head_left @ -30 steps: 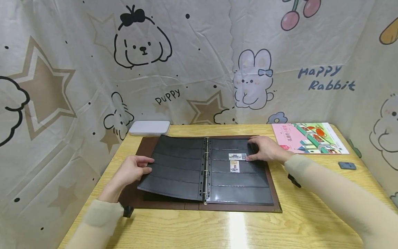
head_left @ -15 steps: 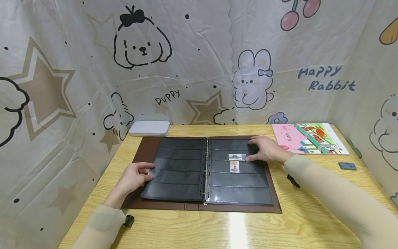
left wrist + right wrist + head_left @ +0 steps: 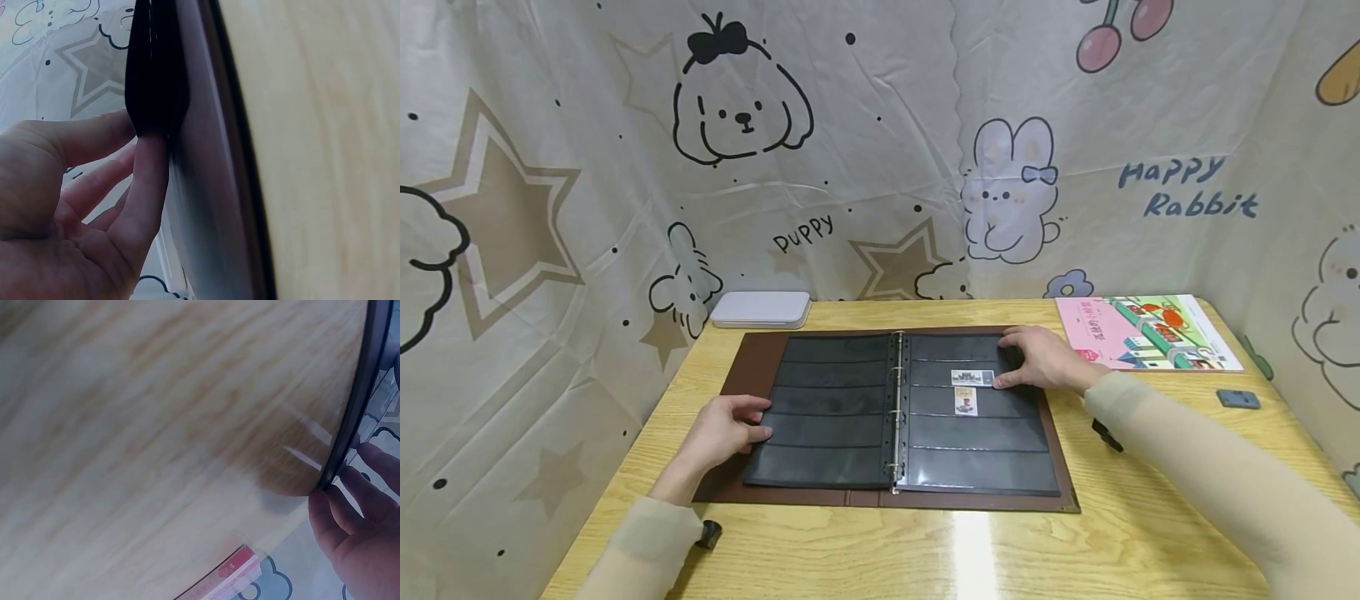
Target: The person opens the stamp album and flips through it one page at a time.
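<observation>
A brown ring-binder stamp album (image 3: 842,498) lies spread on the table, its metal rings in the middle. My left hand (image 3: 722,433) pinches the outer edge of the left black pocket page (image 3: 827,425) between thumb and finger; the left wrist view shows that black edge (image 3: 156,69) at the fingertips. On the right black page (image 3: 981,471), my right hand (image 3: 1041,360) rests at the upper outer side, its thumb next to a wide stamp (image 3: 972,378). A smaller upright stamp (image 3: 966,402) sits just below. In the right wrist view the right fingers (image 3: 325,525) touch the album's edge.
A white flat case (image 3: 762,308) lies at the table's back left. At the back right is a pink and green picture book (image 3: 1150,333), with a small dark grey block (image 3: 1237,399) in front of it. Printed cloth (image 3: 880,150) hangs around the table.
The left page has come down from a raised, bowed position to lie nearly flat, with my left hand lowering along with it. My right hand and the stamps have stayed put.
</observation>
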`<state>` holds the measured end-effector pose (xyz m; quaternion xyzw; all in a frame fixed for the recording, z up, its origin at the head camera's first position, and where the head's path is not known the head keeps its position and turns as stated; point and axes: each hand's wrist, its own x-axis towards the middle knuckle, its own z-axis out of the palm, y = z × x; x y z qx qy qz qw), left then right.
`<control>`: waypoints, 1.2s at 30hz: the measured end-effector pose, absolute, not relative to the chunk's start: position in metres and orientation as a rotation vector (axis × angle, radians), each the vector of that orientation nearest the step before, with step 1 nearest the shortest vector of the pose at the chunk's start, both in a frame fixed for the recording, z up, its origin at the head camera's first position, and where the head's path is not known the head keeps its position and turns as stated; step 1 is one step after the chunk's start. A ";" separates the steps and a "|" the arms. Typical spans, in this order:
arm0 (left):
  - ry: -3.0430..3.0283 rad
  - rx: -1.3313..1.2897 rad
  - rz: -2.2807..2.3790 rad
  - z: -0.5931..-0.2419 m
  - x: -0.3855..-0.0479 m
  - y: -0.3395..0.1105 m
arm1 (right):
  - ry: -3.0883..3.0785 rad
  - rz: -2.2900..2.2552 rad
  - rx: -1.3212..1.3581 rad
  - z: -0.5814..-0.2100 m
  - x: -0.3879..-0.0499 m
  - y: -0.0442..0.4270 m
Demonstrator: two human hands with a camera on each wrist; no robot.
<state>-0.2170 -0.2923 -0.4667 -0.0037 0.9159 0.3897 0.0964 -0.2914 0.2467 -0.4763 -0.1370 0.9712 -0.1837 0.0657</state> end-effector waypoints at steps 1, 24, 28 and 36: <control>2.712 -0.015 1.154 -0.467 -0.217 -0.292 | 2.929 -0.554 -0.411 -0.476 -0.291 0.247; 2.824 0.077 0.931 -0.455 -0.209 -0.285 | 2.973 -0.486 -0.456 -0.471 -0.299 0.243; 2.869 0.136 0.757 -0.451 -0.204 -0.277 | 2.996 -0.488 -0.485 -0.469 -0.298 0.243; 2.901 0.351 0.512 -0.445 -0.192 -0.258 | 3.041 -0.424 -0.482 -0.465 -0.300 0.238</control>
